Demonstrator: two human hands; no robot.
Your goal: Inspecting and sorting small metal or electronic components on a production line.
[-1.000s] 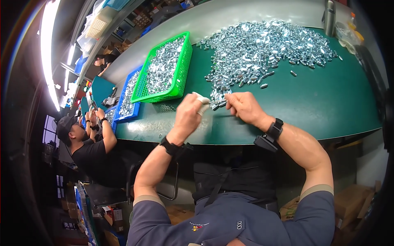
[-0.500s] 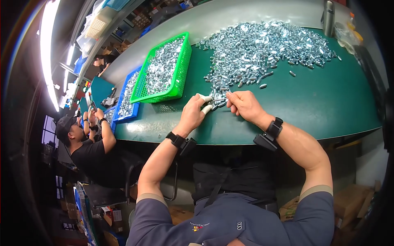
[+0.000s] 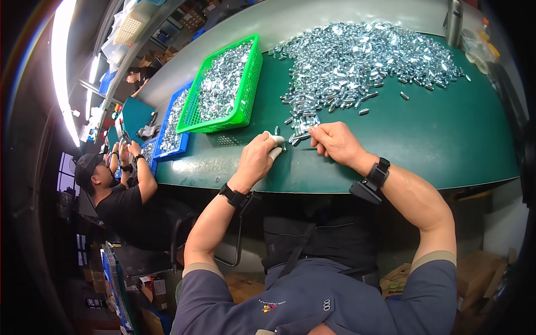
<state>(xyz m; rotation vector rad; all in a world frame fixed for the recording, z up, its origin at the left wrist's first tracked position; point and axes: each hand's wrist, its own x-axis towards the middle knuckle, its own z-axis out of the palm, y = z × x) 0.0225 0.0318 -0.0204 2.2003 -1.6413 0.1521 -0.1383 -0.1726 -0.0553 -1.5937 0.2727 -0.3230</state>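
A large heap of small shiny metal cylinders [image 3: 357,61] lies on the green tabletop, with a narrow trail of them reaching toward my hands. My left hand [image 3: 258,159] is closed in a pinch and wears white finger covers. A bit of a small metal cylinder [image 3: 285,147] shows at its fingertips; the rest is hidden. My right hand [image 3: 338,144] is closed too, its thumb and forefinger pinching a thin dark rod [image 3: 305,149] that points toward the left hand. Just beyond the left fingertips stands a single cylinder [image 3: 276,130].
A green plastic basket [image 3: 245,106] full of metal cylinders stands to the left, beside blue trays [image 3: 173,148] of similar pieces. A co-worker [image 3: 120,190] sits at far left. At back right are a metal flask [image 3: 453,25] and a plastic bag [image 3: 474,47].
My hands have moved apart, the left one drawing slightly left and down. The thin rod, earlier reaching the left fingers, now ends short of them.
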